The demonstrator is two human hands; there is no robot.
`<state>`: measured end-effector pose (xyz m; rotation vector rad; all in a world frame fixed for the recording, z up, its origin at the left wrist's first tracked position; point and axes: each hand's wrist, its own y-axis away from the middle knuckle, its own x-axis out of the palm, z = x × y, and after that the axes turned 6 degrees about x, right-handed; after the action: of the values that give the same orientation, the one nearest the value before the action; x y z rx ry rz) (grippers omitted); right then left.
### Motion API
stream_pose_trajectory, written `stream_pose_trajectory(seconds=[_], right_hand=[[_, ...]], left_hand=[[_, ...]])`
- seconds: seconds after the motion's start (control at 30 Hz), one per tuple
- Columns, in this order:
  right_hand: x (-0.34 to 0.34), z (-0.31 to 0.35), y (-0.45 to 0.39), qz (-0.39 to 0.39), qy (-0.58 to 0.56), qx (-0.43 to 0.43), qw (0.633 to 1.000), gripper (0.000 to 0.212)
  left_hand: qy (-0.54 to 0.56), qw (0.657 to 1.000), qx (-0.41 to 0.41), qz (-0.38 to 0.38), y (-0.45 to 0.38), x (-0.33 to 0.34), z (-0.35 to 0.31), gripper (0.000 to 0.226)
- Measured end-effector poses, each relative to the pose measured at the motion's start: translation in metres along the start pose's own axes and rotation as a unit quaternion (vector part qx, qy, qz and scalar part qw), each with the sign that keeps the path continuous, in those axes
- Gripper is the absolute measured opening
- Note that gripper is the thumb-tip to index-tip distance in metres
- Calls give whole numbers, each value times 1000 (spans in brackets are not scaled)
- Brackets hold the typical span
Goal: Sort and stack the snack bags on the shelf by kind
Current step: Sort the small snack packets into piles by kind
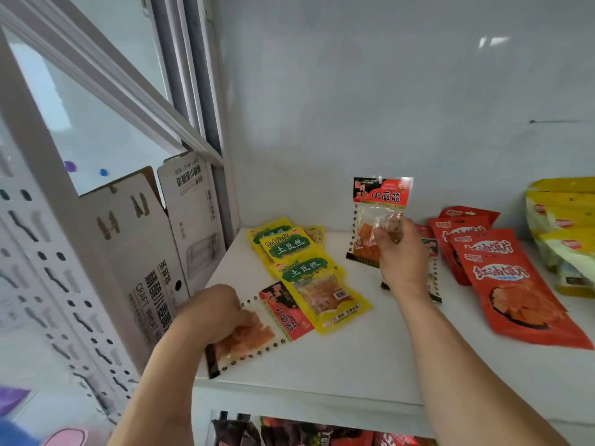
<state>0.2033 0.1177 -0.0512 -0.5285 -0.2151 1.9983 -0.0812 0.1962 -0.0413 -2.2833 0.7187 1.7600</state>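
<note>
Red gluten bags match: right hand [401, 252] pinches one [378, 217] upright; left hand [214, 312] clamps another [257, 329] flat, likely pairing.

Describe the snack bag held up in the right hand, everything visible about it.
The raised bag is a small flat plastic pouch with a red and black printed header, a hang hole at the top and a clear window showing orange pieces inside. Black dots run down its left edge. It is held upright above the white shelf, touching nothing else. The right hand pinches it at the lower right, covering that corner. It matches the bag under the left hand.
</note>
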Motion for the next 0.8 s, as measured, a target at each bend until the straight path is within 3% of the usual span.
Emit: stream_pose_trajectory(seconds=[0.13,0.3,0.53,0.73,0.8], right_hand=[[-22,-1,5,-2,-60,3,998,25],[-52,-14,2,23,-68,31,997,17],[-89,-38,14,80,-49,46,995,24],[-108,-47,17,115,-62,87,988,25],[-114,-47,18,123,-57,98,986,27]], left_hand=[[18,998,4,-55,22,-4,8,16],[141,984,-2,-106,50,-10,5,15],[426,888,20,-173,80,3,-65,17],[563,817,46,-116,67,46,-145,17],[562,819,41,-106,60,60,-167,19]])
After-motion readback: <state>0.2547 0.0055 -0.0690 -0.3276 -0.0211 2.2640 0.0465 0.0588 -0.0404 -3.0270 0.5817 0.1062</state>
